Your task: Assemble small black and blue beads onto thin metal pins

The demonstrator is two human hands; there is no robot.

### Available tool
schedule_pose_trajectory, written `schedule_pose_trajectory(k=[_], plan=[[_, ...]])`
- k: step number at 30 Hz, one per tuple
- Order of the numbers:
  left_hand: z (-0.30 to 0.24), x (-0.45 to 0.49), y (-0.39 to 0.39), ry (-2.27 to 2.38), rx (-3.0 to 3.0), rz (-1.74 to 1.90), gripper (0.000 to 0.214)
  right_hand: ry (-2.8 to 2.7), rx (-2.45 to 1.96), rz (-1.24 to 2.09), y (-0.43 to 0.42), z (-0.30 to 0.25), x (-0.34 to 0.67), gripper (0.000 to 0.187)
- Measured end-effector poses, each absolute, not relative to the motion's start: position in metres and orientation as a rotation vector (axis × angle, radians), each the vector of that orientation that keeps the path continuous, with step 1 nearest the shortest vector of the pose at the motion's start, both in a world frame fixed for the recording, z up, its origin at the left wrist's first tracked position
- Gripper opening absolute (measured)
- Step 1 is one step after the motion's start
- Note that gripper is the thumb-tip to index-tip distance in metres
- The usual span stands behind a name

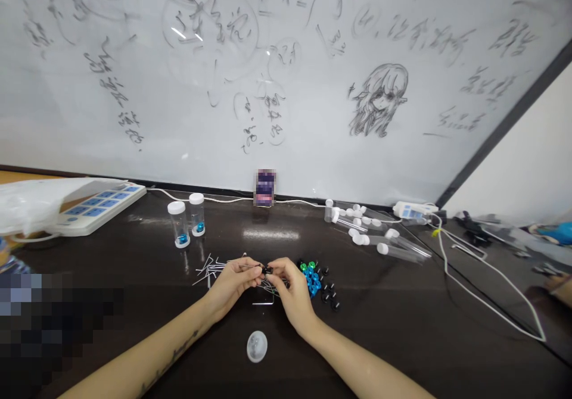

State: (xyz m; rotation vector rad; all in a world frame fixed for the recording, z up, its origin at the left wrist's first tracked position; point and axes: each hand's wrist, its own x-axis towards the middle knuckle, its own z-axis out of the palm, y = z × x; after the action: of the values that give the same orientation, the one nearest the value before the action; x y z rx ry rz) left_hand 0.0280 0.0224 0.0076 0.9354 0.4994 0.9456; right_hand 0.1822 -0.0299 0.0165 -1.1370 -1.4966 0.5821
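The right hand point(290, 286) has its fingers pinched on a small black part point(267, 270), the landmark here; the left hand point(235, 283) has its fingers together at the part's left side, seemingly on a thin metal key point(248, 265), half hidden.

The part looks light, stiff and smooth, apt to slip, best held by its outer edges; the key should be rigid, best gripped along its shank.

Left of the part lie metal keys point(209, 280); right of it, blue pieces point(313, 281), green pieces point(308, 265) and black fasteners point(328, 296) share the surface point(384, 327). Nearer the person than the part is a translucent round piece point(257, 346).

Beyond the part, the whiteboard point(308, 119) carries handwriting, apparently Chinese, too loose to read. No brand is legible.
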Motion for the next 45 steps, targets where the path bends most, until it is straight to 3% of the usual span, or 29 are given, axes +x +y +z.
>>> schedule_pose_trajectory(k=[7,12,19,28,32,40,45], plan=[[0.0072,0.0280,0.0223,0.501,0.943,0.920,0.014,-1.445,-1.099,0.833,-0.0294,0.0151,0.1819,0.014],[0.0066,0.0280,0.0229,0.505,0.917,0.944,0.014,-1.493,-1.127,0.624,-0.0300,0.0175,0.1815,0.008],[0.0074,0.0274,0.0220,0.503,0.954,0.921,0.014,-1.448,-1.104,0.826,-0.0286,0.0135,0.1826,0.016],[0.0077,0.0276,0.0225,0.512,0.944,0.933,0.015,-1.489,-1.128,0.590,-0.0283,0.0160,0.1836,0.010],[0.0090,0.0275,0.0217,0.504,0.962,0.915,0.015,-1.452,-1.146,0.769,-0.0278,0.0149,0.1842,0.016],[0.0099,0.0284,0.0191,0.511,1.006,0.906,0.016,-1.479,-1.203,0.716,-0.0294,0.0161,0.1840,0.036],[0.0084,0.0286,0.0211,0.521,0.967,0.945,0.016,-1.469,-1.168,0.722,-0.0314,0.0182,0.1826,0.024]])
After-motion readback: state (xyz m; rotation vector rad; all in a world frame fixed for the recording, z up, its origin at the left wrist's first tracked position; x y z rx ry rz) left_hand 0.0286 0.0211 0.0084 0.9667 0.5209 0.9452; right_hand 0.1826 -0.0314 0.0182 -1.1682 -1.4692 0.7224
